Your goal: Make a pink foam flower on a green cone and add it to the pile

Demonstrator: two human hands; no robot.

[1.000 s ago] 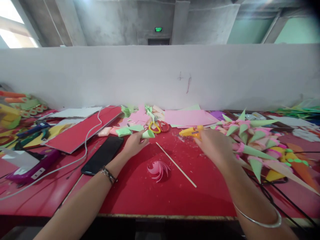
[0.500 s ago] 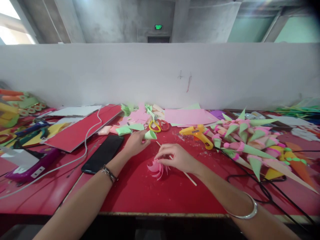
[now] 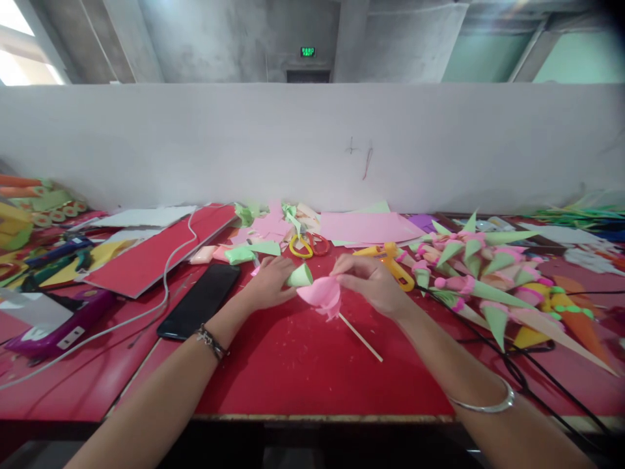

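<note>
1. Reference: the stick (image 3: 361, 337) lies slantwise on the tabletop (image 3: 342, 387). Only its near part shows; the flower hides the far end.

2. Change, right side: the right grip (image 3: 374, 284) has lifted the flower (image 3: 321, 296) off the tabletop. A second ago, this grip was on the glue gun (image 3: 394, 266), and the flower lay left of the stick.

3. Right grip state: thumb and fingertips pinch the flower at its upper right edge. The flower hangs tilted over the stick's far end, its cut petals pointing down.

4. Left grip state: the left grip (image 3: 268, 284) is closed around the cone (image 3: 300, 276), beyond and left of the stick, with the wide end facing the flower.

5. Spacing: the flower's left edge overlaps the cone's rim in this view. Contact between the two cannot be confirmed.

6. Glue gun: it rests, released, beyond and right of the stick, partly hidden by the right grip. The phone (image 3: 200, 301) is unmoved, well left of the stick.

7. Meaning for the work: with the gun laid down and both paper parts held, the step in hand appears to be bringing flower and cone together. Whether the cone carries glue cannot be seen.
</note>
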